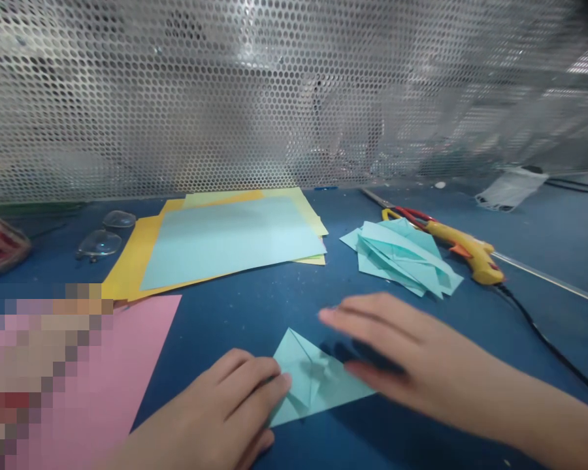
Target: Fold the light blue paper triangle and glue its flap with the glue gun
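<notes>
Folded light-blue paper [313, 382] flat on blue tabletop [255, 307], near front edge. Left hand [230, 405] pressing its left corner, fingers loosely curled, gripping nothing. Right hand [396, 356] spread flat over its right side. Behind: paper stack [225, 241], folded pieces [402, 254].

Blue table [543, 235] in front; perforated metal screen [274, 91] behind, upright; bright glare on screen.

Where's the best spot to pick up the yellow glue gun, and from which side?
Probably the yellow glue gun is best gripped around its thick yellow body, coming from above on the right. It lies flat on the blue table; its cord trails toward the near right, and folded teal papers crowd its left.
</notes>
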{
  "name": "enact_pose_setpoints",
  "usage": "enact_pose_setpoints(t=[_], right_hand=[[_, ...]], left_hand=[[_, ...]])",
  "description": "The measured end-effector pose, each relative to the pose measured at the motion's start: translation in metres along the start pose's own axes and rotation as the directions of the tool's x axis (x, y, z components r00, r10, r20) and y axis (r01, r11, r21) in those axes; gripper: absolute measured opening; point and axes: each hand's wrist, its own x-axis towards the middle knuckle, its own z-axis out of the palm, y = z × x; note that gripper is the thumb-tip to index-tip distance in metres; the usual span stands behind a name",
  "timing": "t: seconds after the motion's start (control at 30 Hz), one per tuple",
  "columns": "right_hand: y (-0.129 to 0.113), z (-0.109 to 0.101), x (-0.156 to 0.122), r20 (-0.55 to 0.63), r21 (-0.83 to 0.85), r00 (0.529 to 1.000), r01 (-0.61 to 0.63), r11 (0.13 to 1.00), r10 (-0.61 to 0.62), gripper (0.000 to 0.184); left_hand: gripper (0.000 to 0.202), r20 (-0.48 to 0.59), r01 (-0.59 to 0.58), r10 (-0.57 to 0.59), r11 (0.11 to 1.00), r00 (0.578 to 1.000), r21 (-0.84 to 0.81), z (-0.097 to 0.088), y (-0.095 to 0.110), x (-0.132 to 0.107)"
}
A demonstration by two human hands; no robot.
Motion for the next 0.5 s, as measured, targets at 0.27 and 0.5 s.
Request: enact_pose_setpoints(t=[0.27,0.5], right_hand=[[-0.018,0.008,-0.001,0.191,0.343,0.967,0.096,0.934,-0.169,0.037],[-0.013,0.009,-0.003,0.156,0.378,0.961,0.157,0.912,-0.23,0.041]], left_hand=[[0.045,-0.018,-0.069,0.07,0.996,0.997,0.057,0.001,-0.001,-0.001],[0.05,-0.026,-0.072,0.075,0.994,0.997,0.085,0.002,0.0,-0.001]])
